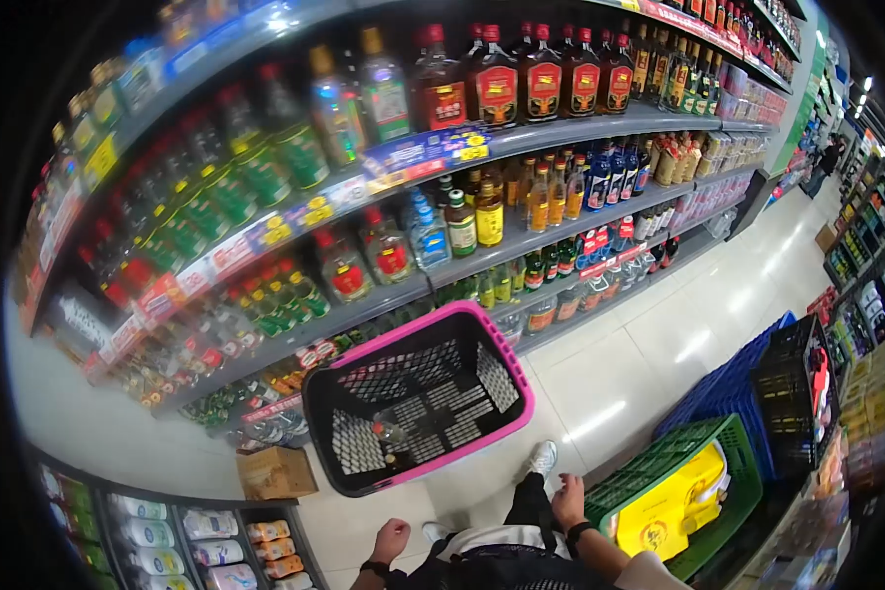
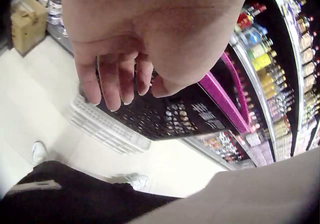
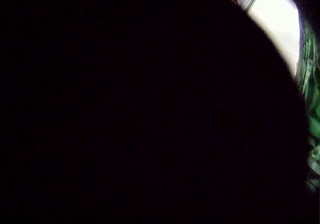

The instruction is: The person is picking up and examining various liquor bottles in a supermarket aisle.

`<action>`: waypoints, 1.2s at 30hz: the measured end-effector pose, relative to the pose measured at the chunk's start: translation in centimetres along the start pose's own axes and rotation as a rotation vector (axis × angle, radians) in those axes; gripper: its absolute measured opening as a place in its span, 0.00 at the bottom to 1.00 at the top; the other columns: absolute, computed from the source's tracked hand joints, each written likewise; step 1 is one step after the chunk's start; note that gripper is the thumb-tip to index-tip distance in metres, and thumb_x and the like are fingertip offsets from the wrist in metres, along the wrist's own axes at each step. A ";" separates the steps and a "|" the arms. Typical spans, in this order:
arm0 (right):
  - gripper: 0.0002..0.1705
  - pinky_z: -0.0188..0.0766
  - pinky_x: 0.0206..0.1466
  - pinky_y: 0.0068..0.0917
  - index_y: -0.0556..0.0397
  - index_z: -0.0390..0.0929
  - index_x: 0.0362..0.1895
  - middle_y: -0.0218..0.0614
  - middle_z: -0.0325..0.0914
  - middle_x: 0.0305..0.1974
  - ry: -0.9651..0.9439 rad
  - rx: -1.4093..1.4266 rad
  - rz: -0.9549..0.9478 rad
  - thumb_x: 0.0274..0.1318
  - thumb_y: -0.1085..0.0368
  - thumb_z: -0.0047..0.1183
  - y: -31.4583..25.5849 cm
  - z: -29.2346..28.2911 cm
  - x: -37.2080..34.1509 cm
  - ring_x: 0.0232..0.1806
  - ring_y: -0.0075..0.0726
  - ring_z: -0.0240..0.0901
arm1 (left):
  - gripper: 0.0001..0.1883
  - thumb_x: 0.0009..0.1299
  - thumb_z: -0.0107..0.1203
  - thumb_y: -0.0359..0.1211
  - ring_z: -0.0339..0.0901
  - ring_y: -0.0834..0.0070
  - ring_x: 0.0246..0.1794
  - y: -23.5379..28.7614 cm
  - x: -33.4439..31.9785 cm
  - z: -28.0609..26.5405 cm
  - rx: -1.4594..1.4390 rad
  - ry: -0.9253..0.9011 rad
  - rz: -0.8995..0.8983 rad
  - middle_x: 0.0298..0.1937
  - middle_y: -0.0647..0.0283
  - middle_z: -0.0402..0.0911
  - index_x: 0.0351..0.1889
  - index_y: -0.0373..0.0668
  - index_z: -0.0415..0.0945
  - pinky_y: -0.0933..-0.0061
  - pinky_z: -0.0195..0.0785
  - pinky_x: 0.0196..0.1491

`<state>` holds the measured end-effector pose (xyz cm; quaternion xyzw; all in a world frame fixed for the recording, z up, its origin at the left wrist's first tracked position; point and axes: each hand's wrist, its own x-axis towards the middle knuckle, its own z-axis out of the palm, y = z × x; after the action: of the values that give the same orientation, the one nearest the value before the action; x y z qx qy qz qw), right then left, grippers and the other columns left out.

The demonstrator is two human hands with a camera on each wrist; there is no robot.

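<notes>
A black mesh shopping basket [image 1: 517, 369] with a pink rim stands in front of me, a small clear bottle [image 1: 388, 431] lying inside. In the left wrist view, the basket's pink rim [image 2: 225, 103] shows beyond my fingers, and a white slatted crate [image 2: 105, 129] is below it. My left hand [image 1: 391, 541] hangs near the basket's lower edge, fingers loosely bent and holding nothing. On the other side of my body, my right hand [image 1: 568, 503] is beside a green crate [image 1: 615, 482], with nothing visible in it. The right wrist view is mostly black.
Shelves [image 1: 600, 128] of bottled drinks run along the far side. Blue crates [image 1: 723, 393] stand at the right, and a yellow bag [image 1: 669, 501] fills the green crate. A cardboard box [image 1: 275, 474] sits on the floor at left. Tiled floor [image 1: 649, 339] stretches away to the right.
</notes>
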<state>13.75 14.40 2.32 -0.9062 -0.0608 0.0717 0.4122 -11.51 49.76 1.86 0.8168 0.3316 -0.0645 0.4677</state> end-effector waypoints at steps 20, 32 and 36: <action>0.18 0.75 0.48 0.35 0.59 0.78 0.44 0.45 0.84 0.37 0.039 0.204 0.500 0.45 0.74 0.49 17.1 -17.0 11.4 0.41 0.45 0.82 | 0.12 0.72 0.57 0.35 0.80 0.74 0.36 39.1 22.8 15.2 -0.159 -0.353 0.271 0.37 0.60 0.83 0.46 0.35 0.77 0.71 0.75 0.42; 0.15 0.76 0.46 0.34 0.56 0.81 0.43 0.42 0.84 0.35 0.040 0.228 0.628 0.50 0.64 0.61 23.3 -14.6 12.2 0.39 0.41 0.82 | 0.08 0.72 0.56 0.34 0.80 0.79 0.32 56.1 34.3 20.7 -0.156 -0.119 0.561 0.30 0.64 0.82 0.42 0.38 0.78 0.75 0.72 0.36; 0.21 0.75 0.48 0.36 0.56 0.79 0.46 0.44 0.83 0.39 -0.112 0.248 0.656 0.50 0.59 0.65 27.5 -15.2 15.3 0.42 0.42 0.81 | 0.07 0.73 0.55 0.32 0.77 0.82 0.32 61.9 38.0 20.7 -0.285 -0.042 0.592 0.31 0.66 0.81 0.43 0.38 0.77 0.77 0.71 0.36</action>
<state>32.90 -12.20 -9.86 -0.8152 0.2203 0.2567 0.4701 59.40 30.12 19.22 0.8024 0.0757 0.1043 0.5827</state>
